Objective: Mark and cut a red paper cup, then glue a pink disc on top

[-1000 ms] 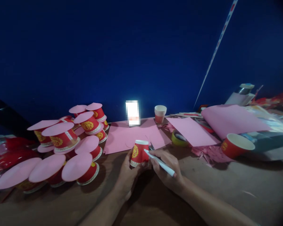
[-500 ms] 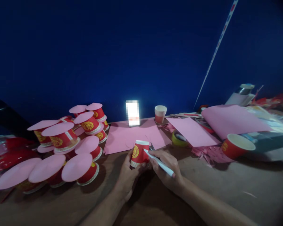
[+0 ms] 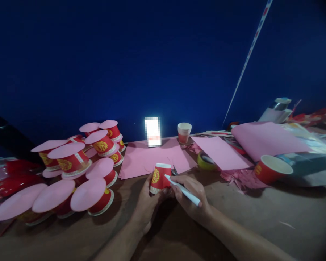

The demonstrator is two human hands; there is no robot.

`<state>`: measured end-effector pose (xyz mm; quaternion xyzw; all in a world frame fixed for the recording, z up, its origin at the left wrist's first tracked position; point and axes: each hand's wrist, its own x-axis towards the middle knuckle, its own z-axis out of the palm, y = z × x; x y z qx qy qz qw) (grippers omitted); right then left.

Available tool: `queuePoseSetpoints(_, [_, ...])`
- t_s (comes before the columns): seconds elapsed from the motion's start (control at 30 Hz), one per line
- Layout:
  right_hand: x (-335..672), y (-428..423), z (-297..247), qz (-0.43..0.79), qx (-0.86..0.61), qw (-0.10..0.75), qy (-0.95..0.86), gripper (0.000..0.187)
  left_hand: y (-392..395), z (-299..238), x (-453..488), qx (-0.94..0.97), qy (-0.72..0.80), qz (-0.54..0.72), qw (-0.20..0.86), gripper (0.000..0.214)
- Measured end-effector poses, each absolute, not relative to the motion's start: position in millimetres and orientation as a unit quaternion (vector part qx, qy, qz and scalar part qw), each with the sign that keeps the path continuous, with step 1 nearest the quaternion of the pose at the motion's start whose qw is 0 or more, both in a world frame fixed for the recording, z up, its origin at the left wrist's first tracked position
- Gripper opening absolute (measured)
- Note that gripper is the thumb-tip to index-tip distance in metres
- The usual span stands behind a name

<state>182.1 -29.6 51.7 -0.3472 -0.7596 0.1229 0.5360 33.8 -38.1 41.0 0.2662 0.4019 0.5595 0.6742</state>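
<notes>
My left hand [image 3: 148,197] is wrapped round a small red paper cup [image 3: 159,177] with a gold emblem, held upside down just above the brown table [image 3: 260,217]. My right hand [image 3: 191,197] grips a white pen [image 3: 182,190], whose tip touches the cup's right side. Both hands sit at the near edge of a pink paper sheet [image 3: 143,157].
A heap of red cups topped with pink paper discs [image 3: 70,174] fills the left. A lit phone [image 3: 152,131] stands against the blue wall, next to stacked cups [image 3: 184,132]. To the right lie more pink sheets [image 3: 221,152], a yellow tape roll [image 3: 205,160] and a tipped red cup [image 3: 271,168].
</notes>
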Motion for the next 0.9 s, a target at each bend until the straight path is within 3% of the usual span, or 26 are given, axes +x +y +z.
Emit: queuePoseSetpoints(0.9, [181.9, -28.6, 51.2, 0.124, -0.348, 0.531, -0.763, 0.017, -38.0, 40.3, 33.5, 0.263, 0.39, 0.56, 0.682, 0.091])
